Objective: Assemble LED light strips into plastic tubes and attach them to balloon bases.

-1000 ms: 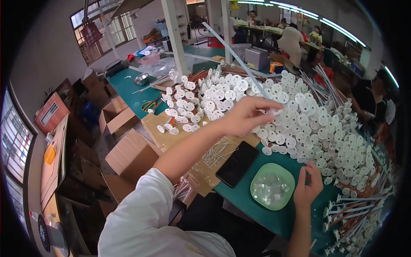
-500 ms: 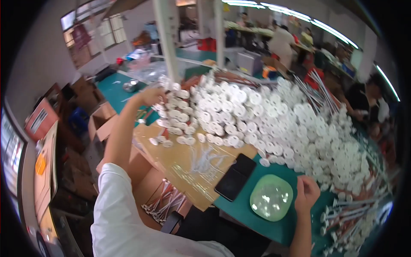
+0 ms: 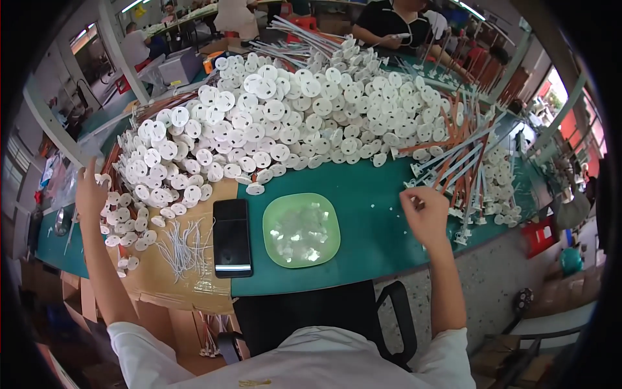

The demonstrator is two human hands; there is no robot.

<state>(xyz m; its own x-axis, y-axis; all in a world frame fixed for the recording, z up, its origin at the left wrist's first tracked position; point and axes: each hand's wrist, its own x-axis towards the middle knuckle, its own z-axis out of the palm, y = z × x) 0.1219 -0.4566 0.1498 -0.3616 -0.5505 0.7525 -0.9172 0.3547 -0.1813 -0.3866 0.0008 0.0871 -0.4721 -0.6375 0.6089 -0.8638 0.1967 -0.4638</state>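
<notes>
The left hand [image 3: 91, 188] reaches out to the far left edge of the heap of white round discs [image 3: 272, 123], fingers curled among them; whether it grips one cannot be told. The right hand [image 3: 424, 211] hovers over the green worktop [image 3: 376, 240], fingertips pinched, near the white rods [image 3: 453, 159].

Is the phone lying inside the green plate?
No, the black phone lies flat beside the green plate, on its left, half on brown cardboard.
</notes>
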